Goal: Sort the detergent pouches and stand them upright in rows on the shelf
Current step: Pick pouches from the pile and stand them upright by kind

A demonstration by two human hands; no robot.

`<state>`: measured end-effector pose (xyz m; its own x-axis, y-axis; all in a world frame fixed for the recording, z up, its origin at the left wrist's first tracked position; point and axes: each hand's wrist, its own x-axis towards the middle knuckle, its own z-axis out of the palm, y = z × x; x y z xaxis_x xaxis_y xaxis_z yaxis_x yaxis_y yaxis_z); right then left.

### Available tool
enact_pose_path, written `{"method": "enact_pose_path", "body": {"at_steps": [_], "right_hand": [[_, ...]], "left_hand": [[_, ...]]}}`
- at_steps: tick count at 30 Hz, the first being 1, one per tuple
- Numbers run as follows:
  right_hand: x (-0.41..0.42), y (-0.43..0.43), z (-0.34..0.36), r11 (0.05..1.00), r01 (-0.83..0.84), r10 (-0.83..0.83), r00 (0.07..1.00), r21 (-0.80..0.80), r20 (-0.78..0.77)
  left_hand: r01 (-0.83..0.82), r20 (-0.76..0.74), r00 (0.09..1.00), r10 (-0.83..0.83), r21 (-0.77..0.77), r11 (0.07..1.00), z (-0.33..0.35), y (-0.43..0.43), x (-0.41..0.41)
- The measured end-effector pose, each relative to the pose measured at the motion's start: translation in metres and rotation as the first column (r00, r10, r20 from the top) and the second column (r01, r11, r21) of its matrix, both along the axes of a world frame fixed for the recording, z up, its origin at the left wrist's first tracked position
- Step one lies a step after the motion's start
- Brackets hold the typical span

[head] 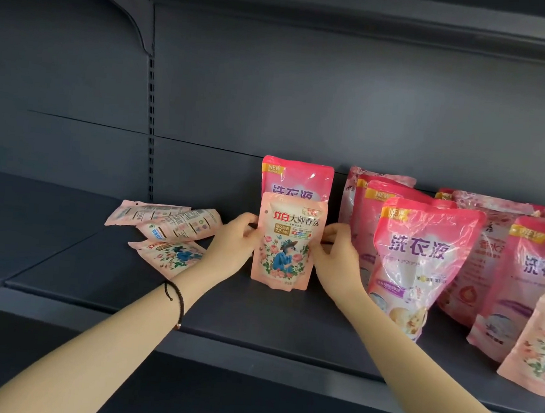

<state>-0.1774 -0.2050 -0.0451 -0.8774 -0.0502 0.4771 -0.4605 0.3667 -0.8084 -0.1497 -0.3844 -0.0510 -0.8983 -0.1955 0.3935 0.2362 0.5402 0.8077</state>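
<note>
Pink small pouches [163, 229] lie flat on the dark shelf [255, 316] at left. My left grip [233, 245] pinches one edge of an upright floral pouch [283, 250] standing just before a taller pink pouch [296, 178], my right grip [336, 258] pinches the other; I see more tall pouches [425, 252] standing further right.

A small floral pouch [283, 245] is standing upright on the shelf [255, 313], in front of a taller pink pouch [296, 178]; three flat pouches [177, 227] are lying at its left.
</note>
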Motion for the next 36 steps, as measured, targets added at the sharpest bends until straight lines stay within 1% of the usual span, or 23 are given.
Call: {"method": "enact_pose_path", "body": {"at_steps": [2, 4, 6, 7, 8, 9, 11, 12, 13, 15, 17, 20, 24, 26, 27, 28, 30, 32, 34, 36], "right_hand": [[0.005, 0.0, 0.012, 1.0, 0.004, 0.001, 0.984, 0.029, -0.176], [0.009, 0.0, 0.028, 0.981, 0.1, -0.035, 0.931, 0.163, -0.363], [0.011, 0.001, 0.046, 0.913, 0.251, -0.025, 0.822, 0.322, -0.57], [0.013, 0.0, 0.054, 0.867, 0.307, 0.016, 0.77, 0.392, -0.638], [0.015, -0.002, 0.063, 0.817, 0.338, 0.074, 0.743, 0.468, -0.665], [0.018, -0.007, 0.071, 0.756, 0.348, 0.139, 0.742, 0.554, -0.655], [0.023, -0.02, 0.081, 0.615, 0.326, 0.257, 0.778, 0.718, -0.574], [0.023, -0.028, 0.084, 0.552, 0.316, 0.302, 0.787, 0.771, -0.539], [0.024, -0.038, 0.087, 0.496, 0.314, 0.339, 0.789, 0.81, -0.513], [0.025, -0.057, 0.087, 0.414, 0.325, 0.395, 0.777, 0.85, -0.489], [0.022, -0.079, 0.083, 0.362, 0.333, 0.427, 0.771, 0.871, -0.472], [0.015, -0.115, 0.074, 0.295, 0.312, 0.426, 0.803, 0.903, -0.417], [-0.001, -0.163, 0.058, 0.149, 0.322, 0.401, 0.845, 0.935, -0.355], [-0.011, -0.181, 0.048, 0.069, 0.281, 0.37, 0.884, 0.957, -0.286], [-0.016, -0.189, 0.043, 0.043, 0.238, 0.339, 0.91, 0.97, -0.238], [-0.021, -0.195, 0.039, 0.029, 0.17, 0.293, 0.941, 0.985, -0.171], [-0.029, -0.205, 0.031, 0.055, -0.04, 0.176, 0.984, 0.998, 0.03], [-0.033, -0.215, 0.025, 0.131, -0.253, 0.09, 0.966, 0.959, 0.242], [-0.033, -0.221, 0.018, 0.234, -0.35, 0.051, 0.936, 0.907, 0.348], [-0.033, -0.226, 0.013, 0.341, -0.378, 0.023, 0.919, 0.86, 0.394]], "left_hand": [[-0.03, 0.06, 0.997, 0.039, -0.143, 0.989, 0.007, -0.01, 0.004], [-0.053, 0.072, 0.994, 0.082, -0.338, 0.94, 0.017, -0.022, 0.013], [-0.069, 0.035, 0.994, 0.103, -0.527, 0.847, 0.026, -0.034, 0.023], [-0.075, 0.024, 0.993, 0.112, -0.609, 0.79, 0.03, -0.04, 0.028], [-0.081, 0.017, 0.992, 0.128, -0.687, 0.722, 0.034, -0.048, 0.032], [-0.09, 0.004, 0.99, 0.144, -0.762, 0.641, 0.037, -0.055, 0.034], [-0.097, -0.017, 0.985, 0.174, -0.88, 0.465, 0.041, -0.072, 0.038], [-0.092, -0.021, 0.983, 0.181, -0.915, 0.393, 0.041, -0.081, 0.039], [-0.085, -0.025, 0.983, 0.179, -0.937, 0.339, 0.041, -0.091, 0.039], [-0.071, -0.022, 0.985, 0.172, -0.955, 0.288, 0.04, -0.11, 0.039], [-0.054, -0.015, 0.99, 0.139, -0.959, 0.279, 0.038, -0.134, 0.036], [-0.008, 0.026, 0.993, 0.118, -0.96, 0.281, 0.033, -0.174, 0.028], [0.016, 0.048, 0.992, 0.118, -0.965, 0.262, 0.024, -0.22, 0.012], [0.023, 0.049, 0.994, 0.098, -0.968, 0.25, 0.015, -0.235, 0.006], [0.036, 0.062, 0.994, 0.094, -0.965, 0.261, 0.01, -0.24, 0.004], [0.063, 0.096, 0.991, 0.094, -0.952, 0.298, 0.005, -0.243, 0.003], [0.131, 0.182, 0.979, 0.089, -0.905, 0.405, -0.003, -0.244, 0.003], [0.148, 0.205, 0.976, 0.072, -0.871, 0.469, -0.011, -0.244, 0.003], [0.124, 0.18, 0.982, 0.058, -0.843, 0.523, -0.018, -0.246, 0.001], [0.134, 0.203, 0.978, 0.054, -0.8, 0.585, -0.02, -0.248, -0.001]]}}
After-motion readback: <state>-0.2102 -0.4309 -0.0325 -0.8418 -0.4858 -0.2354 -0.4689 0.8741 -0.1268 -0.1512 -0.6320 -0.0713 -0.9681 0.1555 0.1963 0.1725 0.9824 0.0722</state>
